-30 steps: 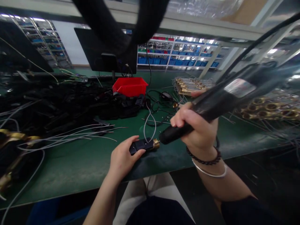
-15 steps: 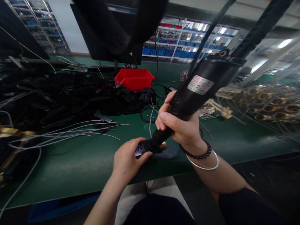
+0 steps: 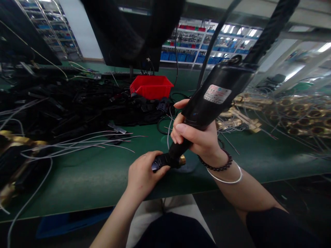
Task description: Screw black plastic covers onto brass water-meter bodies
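Observation:
My right hand [image 3: 198,136] is wrapped round a black electric screwdriver [image 3: 207,100] with a white label, held tilted with its nose down. The nose meets a black plastic housing [image 3: 162,160] on the bench; the exact contact point is hidden. A brass fitting [image 3: 182,160] sticks out at the housing's right end. My left hand [image 3: 144,172] grips the housing's left end between thumb and fingers. From behind the housing a grey cable [image 3: 169,132] runs upward.
A red bin [image 3: 152,87] stands at the back of the green bench [image 3: 90,186]. Black plastic parts [image 3: 77,106] are heaped at the left, with grey wires [image 3: 85,144] in front. Brass fittings [image 3: 300,113] with cables pile up at the right. A monitor [image 3: 129,44] stands behind.
The screwdriver's upper end has swung slightly to the left. Both hands keep their grips, and the whole view has shifted a little.

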Demonstrator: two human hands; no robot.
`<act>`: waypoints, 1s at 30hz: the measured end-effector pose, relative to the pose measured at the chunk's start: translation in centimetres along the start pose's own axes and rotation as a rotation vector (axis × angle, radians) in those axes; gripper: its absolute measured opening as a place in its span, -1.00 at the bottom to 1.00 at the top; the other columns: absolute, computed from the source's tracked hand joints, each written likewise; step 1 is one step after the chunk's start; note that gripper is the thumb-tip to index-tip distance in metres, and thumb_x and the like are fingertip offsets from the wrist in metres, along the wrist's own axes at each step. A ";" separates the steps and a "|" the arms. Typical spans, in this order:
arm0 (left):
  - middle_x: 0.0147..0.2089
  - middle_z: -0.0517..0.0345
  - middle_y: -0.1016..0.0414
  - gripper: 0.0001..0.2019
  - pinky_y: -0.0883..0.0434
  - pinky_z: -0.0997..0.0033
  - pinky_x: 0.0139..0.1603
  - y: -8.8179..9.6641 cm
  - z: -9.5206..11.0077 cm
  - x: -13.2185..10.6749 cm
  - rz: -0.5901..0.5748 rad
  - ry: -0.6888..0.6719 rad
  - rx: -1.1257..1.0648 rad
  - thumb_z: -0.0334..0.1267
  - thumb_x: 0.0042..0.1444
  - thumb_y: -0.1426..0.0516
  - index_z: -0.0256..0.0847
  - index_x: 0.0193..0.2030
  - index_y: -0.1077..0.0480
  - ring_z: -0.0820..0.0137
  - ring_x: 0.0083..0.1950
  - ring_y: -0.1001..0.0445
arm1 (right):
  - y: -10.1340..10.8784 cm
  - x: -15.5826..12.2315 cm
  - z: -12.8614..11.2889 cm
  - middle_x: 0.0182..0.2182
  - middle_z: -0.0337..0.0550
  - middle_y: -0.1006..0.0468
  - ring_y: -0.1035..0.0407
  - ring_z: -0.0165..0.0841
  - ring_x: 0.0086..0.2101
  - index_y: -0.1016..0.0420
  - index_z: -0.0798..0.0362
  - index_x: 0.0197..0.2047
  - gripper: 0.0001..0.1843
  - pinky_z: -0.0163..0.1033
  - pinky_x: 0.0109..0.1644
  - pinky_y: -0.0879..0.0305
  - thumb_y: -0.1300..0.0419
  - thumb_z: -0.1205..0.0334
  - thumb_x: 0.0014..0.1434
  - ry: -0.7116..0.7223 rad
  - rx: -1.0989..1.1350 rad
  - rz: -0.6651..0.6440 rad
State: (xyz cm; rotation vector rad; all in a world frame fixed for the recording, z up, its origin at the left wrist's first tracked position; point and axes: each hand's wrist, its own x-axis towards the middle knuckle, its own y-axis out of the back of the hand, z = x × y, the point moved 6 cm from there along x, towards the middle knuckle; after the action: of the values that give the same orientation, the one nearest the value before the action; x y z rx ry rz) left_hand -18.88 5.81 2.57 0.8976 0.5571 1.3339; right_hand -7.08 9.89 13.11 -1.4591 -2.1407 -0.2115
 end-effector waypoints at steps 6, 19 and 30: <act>-0.15 0.08 -0.55 -0.70 -0.42 0.29 -0.15 -0.1 0.0 0.0 0.003 0.010 -0.011 -0.16 0.02 -0.21 -0.15 -0.08 -0.43 0.22 -0.14 -0.51 | -2.0 -0.3 -1.7 -0.59 -0.39 -0.36 -0.24 -0.51 -0.65 -0.35 -0.01 -0.15 -0.69 -0.33 -0.57 -0.25 -0.21 0.41 0.00 0.114 0.040 0.076; -0.25 0.11 -0.54 -0.73 -0.40 0.34 -0.24 -0.4 -0.2 -0.1 0.012 0.015 -0.030 -0.11 0.00 -0.22 -0.14 -0.15 -0.45 0.24 -0.22 -0.51 | -3.0 -0.3 0.5 -0.57 -0.41 -0.35 -0.23 -0.51 -0.63 -0.34 -0.01 -0.16 -0.68 -0.32 -0.54 -0.24 -0.21 0.40 -0.02 -0.017 -0.008 0.033; -0.31 0.09 -0.55 -0.78 -0.39 0.35 -0.29 -0.5 -0.3 -0.2 0.006 0.050 -0.008 -0.09 0.01 -0.19 -0.17 -0.27 -0.45 0.21 -0.25 -0.52 | -4.7 0.4 0.7 -0.65 -0.38 -0.30 -0.23 -0.47 -0.64 -0.25 0.01 -0.35 -0.78 -0.30 -0.58 -0.23 -0.22 0.37 -0.08 -0.084 -0.147 -0.061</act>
State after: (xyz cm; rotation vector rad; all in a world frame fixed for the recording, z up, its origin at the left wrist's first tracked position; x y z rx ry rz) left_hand -18.90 5.73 1.99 0.8620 0.5881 1.3666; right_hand -11.71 8.64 13.48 -1.5092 -2.2809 -0.3429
